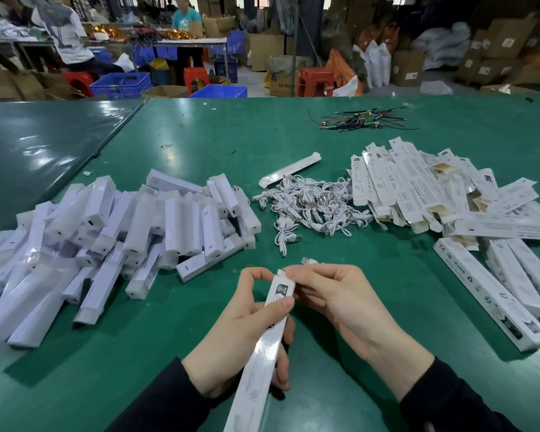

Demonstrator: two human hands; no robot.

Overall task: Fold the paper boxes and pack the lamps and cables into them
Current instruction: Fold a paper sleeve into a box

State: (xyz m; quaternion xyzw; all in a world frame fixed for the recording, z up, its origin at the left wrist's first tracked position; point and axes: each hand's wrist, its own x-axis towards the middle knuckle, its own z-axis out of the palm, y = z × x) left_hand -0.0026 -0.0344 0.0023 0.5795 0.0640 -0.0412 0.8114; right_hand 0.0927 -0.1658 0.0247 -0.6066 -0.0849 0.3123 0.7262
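Green table (pixel 340 145) with packing stock, seen from the head camera.
Left of the cable heap (pixel 309 204) lies the lamp pile (pixel 122 232); right of it, flat unfolded boxes (pixel 434 194); nearer than it, both hands hold one folded box (pixel 272 332). Left hand (pixel 247 325) wraps its middle; right hand (pixel 334 294) pinches the top flap. Thin card, probably light and easily creased: best gripped by its long sides.

Busy warehouse floor behind a green worktable (pixel 293 145).
Cardboard cartons (pixel 493 54) stacked along the right, blue crates (pixel 120 85) and red stools (pixel 314 81) on the floor, people at a far bench (pixel 184 42).
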